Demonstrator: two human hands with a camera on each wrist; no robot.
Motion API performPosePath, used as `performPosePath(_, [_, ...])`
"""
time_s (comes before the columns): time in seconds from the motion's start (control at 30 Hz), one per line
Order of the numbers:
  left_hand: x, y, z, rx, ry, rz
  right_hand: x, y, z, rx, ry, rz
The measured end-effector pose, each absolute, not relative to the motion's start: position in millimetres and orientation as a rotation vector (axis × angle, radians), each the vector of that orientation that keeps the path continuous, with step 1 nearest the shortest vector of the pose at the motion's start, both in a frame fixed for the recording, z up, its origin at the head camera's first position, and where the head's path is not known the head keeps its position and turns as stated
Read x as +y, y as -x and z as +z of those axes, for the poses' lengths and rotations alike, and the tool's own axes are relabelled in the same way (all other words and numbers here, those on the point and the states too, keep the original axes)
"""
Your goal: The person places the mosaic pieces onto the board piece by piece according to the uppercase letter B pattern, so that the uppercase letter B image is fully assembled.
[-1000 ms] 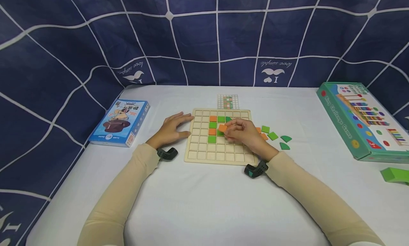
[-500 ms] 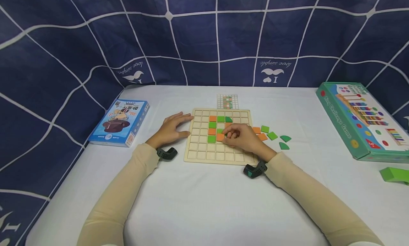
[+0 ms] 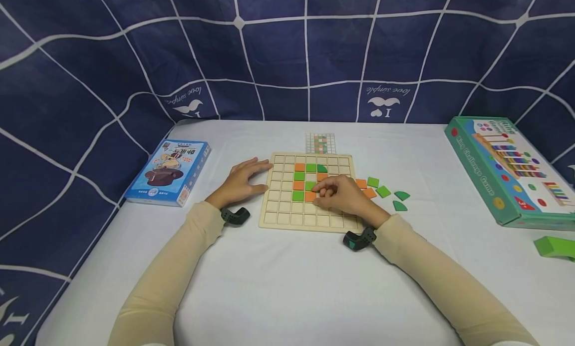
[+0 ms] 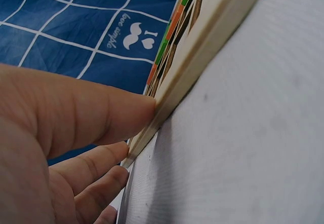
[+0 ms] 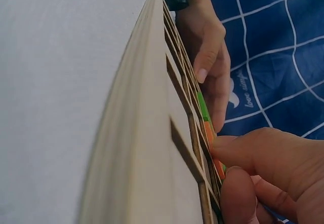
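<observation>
A wooden grid board [image 3: 279, 219] lies flat on the white table, with orange and green square tiles and one green quarter-round tile set in its cells. My right hand [image 3: 342, 195] is over the board, fingers curled, with thumb and index finger at the right edge of an orange square tile [image 3: 310, 196] in the grid. In the right wrist view the thumb touches this orange tile [image 5: 209, 133]; its far side is hidden. My left hand [image 3: 240, 181] rests at the board's left edge, its fingers extended and the thumb [image 4: 136, 110] touching the rim.
Loose orange squares [image 3: 369, 192], green squares [image 3: 383, 191] and green quarter-round tiles [image 3: 400, 205] lie right of the board. Behind it is a pattern card [image 3: 320, 143]. A blue box [image 3: 167, 172] stands left; a green game box [image 3: 516, 171] and green block [image 3: 554, 246] are right.
My right hand has moved the orange square tile toward the front of the board, down into the cell beside the lowest green square in the left column. My left hand has stayed in place.
</observation>
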State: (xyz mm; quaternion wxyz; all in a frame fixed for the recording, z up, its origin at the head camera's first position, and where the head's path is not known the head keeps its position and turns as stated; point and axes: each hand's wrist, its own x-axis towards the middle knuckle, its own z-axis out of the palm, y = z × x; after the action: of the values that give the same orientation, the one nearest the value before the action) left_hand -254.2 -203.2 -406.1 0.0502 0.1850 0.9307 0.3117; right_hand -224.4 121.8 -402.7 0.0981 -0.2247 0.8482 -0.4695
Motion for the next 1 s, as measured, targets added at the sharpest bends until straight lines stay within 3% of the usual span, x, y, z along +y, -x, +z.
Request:
performPosePath(0.57, [-203.9,253.3,-407.6,2.831,-0.586,0.944,131.3,224.8,-397.6,2.364,0.706,-1.482])
performPosePath(1.0, [-204.7,252.8,-408.8,2.844,-0.606,0.953,185.4,220.9,-388.4,2.326,0.711,-1.577])
